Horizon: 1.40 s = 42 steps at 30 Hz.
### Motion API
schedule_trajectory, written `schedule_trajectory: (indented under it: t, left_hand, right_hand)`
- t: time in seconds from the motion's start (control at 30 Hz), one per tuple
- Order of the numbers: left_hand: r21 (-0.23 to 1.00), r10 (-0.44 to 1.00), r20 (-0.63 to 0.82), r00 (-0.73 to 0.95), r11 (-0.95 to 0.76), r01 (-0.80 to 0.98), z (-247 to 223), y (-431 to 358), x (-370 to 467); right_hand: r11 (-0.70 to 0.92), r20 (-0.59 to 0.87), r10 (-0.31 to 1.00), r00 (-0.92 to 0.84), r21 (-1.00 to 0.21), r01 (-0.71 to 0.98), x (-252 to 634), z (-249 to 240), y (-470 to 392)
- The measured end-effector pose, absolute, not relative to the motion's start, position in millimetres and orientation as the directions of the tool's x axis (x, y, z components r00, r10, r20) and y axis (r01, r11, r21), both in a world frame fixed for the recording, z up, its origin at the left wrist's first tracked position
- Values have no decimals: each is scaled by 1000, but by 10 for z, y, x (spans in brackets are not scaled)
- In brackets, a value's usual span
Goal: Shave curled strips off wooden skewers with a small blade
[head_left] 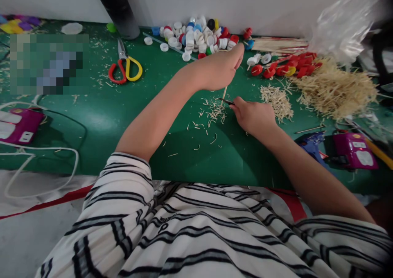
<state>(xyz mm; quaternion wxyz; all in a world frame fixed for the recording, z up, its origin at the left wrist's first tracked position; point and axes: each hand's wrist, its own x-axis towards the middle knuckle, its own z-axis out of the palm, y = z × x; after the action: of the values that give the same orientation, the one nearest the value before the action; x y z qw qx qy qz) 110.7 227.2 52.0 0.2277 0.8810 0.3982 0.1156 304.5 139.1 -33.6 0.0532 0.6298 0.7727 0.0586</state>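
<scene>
My left hand [222, 69] is closed around a thin wooden stick [225, 92], whose lower end points down toward the table. In my right hand [254, 116] is a small knife [226, 101]; its dark blade lies against or very near the stick's lower end, and the handle is hidden in my fingers. Under the blade, curled wood shavings [215, 112] are scattered on the green tabletop [184, 155]. A small heap of shavings [278, 102] sits just beyond my right hand.
Bottle caps [196, 36] are piled at the back, with thin sticks [279, 44] and red caps on sticks [288, 67] to their right. A larger shavings heap [337, 89], a blue glue gun [315, 145] and pink power strip [356, 151] lie right; scissors [125, 65] and a dark bottle [118, 10] left.
</scene>
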Motion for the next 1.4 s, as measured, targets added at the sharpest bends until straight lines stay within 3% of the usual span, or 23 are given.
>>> schedule_trajectory:
  t: [0.17,0.53,0.9,1.17,1.4]
  left_hand:
    - [482,749,60,660,-601,638,479,2285,1120]
    - [433,778,54,627,-584,687,553,2163,1182]
    - [388,775,68,628,-600,699,528,2174,1196]
    - [382,734,83,674,-648,659,479,2233,1179]
    - [384,737,88,670,-646,660,494,2208,1200]
  right_hand:
    - [254,-76,967,-244,201,946,3089,-353,1343]
    - [126,134,981,-138,93,988,3022,-79,1485]
    - [133,102,986,-135,26,991,3061,-189,1523]
    - [196,-5,980,-197,106,975,3050,-411,1445]
    - [184,10,983,-186,101,978,3053,-369,1420]
